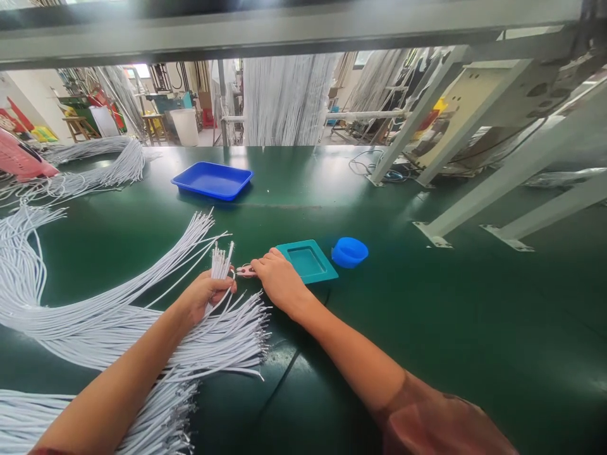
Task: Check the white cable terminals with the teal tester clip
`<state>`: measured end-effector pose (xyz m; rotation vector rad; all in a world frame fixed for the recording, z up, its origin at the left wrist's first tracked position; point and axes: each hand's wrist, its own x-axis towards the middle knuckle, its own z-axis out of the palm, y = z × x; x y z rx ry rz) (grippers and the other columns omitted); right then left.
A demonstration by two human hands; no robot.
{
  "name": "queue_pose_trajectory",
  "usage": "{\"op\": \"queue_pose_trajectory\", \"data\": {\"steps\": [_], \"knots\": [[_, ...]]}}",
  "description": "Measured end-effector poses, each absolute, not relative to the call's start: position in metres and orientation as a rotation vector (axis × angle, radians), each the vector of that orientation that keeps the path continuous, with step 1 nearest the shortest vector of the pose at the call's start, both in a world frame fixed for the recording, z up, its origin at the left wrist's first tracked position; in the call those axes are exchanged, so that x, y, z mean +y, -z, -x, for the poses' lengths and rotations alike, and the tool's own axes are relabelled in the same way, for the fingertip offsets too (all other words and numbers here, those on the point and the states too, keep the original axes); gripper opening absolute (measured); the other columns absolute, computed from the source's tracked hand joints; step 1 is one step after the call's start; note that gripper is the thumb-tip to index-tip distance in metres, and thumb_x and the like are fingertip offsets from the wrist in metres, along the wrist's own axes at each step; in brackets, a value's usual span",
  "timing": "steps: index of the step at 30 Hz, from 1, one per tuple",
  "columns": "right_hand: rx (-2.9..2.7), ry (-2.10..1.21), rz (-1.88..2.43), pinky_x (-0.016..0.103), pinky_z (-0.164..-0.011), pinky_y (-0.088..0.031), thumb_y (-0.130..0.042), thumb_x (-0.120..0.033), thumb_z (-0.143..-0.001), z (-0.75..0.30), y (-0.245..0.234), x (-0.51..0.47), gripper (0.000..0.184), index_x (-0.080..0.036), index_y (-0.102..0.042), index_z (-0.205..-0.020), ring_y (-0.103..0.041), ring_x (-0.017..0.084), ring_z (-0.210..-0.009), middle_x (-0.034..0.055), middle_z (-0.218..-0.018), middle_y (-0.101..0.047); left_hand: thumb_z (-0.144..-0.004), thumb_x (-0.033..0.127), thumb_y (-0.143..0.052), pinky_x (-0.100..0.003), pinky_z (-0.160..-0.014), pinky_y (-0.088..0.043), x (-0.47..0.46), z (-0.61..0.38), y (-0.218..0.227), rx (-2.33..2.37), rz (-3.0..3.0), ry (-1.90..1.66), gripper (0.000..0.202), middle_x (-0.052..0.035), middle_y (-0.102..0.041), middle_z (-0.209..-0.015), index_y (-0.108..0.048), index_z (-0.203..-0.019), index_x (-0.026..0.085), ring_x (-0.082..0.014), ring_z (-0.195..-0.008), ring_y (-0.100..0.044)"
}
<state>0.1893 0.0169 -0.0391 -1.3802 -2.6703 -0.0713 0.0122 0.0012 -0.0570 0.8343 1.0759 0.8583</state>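
We are counting one left hand (203, 296), one right hand (281, 278), one pair of pink snips (246, 271), one blue tray (212, 181), one teal tray (310, 264), one round bowl (349, 254) and, overlaps clouding the tally, perhaps four white cable bundles (95, 325).

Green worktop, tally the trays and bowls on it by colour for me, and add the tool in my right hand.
Blue tray: 1
Teal tray: 1
Blue bowl: 1
Pink plier-like tool, in the right hand: 1
Total: 4
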Motion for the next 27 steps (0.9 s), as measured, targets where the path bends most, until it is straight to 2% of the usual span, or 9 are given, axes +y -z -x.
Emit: {"op": "queue_pose_trajectory", "data": {"steps": [9, 15, 17, 19, 20, 23, 27], "knots": [[-2.619, 0.117, 1.306, 0.029, -0.08, -0.035, -0.044, -0.01, -0.083, -0.187, 0.046, 0.015, 0.019, -0.014, -0.062, -0.077, -0.051, 0.019, -0.074, 0.0083, -0.071, -0.062, -0.061, 0.012, -0.064, -0.016, -0.034, -0.01, 0.003, -0.014, 0.058, 1.136, -0.823, -0.824, 0.024, -0.0014, -0.058, -0.055, -0.053, -0.082, 0.011, -0.001, -0.033, -0.026], [-2.618, 0.113, 1.28, 0.03, -0.082, -0.036, -0.044, -0.008, -0.081, -0.187, 0.047, 0.016, 0.02, -0.013, -0.063, -0.077, -0.052, 0.019, -0.074, 0.009, -0.071, -0.063, -0.059, 0.011, -0.065, -0.016, -0.034, -0.011, 0.003, -0.015, 0.056, 1.155, -0.814, -0.786, 0.022, -0.0015, -0.058, -0.054, -0.055, -0.079, 0.01, -0.0006, -0.033, -0.026], [-2.653, 0.077, 1.267, 0.032, -0.085, -0.035, -0.047, -0.013, -0.083, -0.19, 0.044, 0.017, 0.016, -0.013, -0.063, -0.079, -0.052, 0.02, -0.078, 0.0091, -0.074, -0.064, -0.059, 0.012, -0.065, -0.016, -0.034, -0.012, 0.003, -0.015, 0.056, 1.151, -0.809, -0.782, 0.022, -0.0017, -0.058, -0.054, -0.055, -0.079, 0.01, -0.0007, -0.033, -0.026], [-2.628, 0.082, 1.252, 0.038, -0.093, -0.03, -0.051, -0.024, -0.083, -0.194, 0.042, 0.02, 0.016, -0.015, -0.062, -0.09, -0.051, 0.023, -0.091, 0.0099, -0.089, -0.065, -0.059, 0.012, -0.065, -0.016, -0.034, -0.012, 0.003, -0.015, 0.055, 1.147, -0.798, -0.784, 0.023, -0.002, -0.058, -0.055, -0.054, -0.079, 0.01, -0.0009, -0.034, -0.027], [-2.569, 0.114, 1.271, 0.044, -0.096, -0.025, -0.052, -0.03, -0.082, -0.197, 0.042, 0.021, 0.023, -0.017, -0.06, -0.1, -0.047, 0.025, -0.101, 0.0102, -0.102, -0.062, -0.059, 0.011, -0.066, -0.016, -0.034, -0.013, 0.003, -0.015, 0.055, 1.149, -0.793, -0.785, 0.023, -0.0021, -0.058, -0.055, -0.053, -0.078, 0.011, -0.0009, -0.034, -0.028], [-2.302, 0.208, 1.477, 0.059, -0.097, -0.012, -0.047, -0.037, -0.084, -0.205, 0.045, 0.026, 0.043, -0.022, -0.044, -0.125, -0.028, 0.034, -0.121, 0.0105, -0.132, -0.043, -0.06, 0.009, -0.065, -0.016, -0.034, -0.012, 0.004, -0.015, 0.056, 1.168, -0.796, -0.782, 0.024, -0.0021, -0.058, -0.055, -0.053, -0.081, 0.011, -0.0008, -0.034, -0.028], [-2.246, 0.131, 1.634, 0.062, -0.095, -0.015, -0.039, -0.038, -0.088, -0.209, 0.054, 0.031, 0.048, -0.022, -0.034, -0.132, -0.022, 0.037, -0.123, 0.0113, -0.134, -0.038, -0.061, 0.006, -0.063, -0.016, -0.034, -0.013, 0.004, -0.014, 0.057, 1.155, -0.795, -0.786, 0.026, -0.003, -0.058, -0.055, -0.053, -0.085, 0.01, -0.0007, -0.035, -0.028]]}}
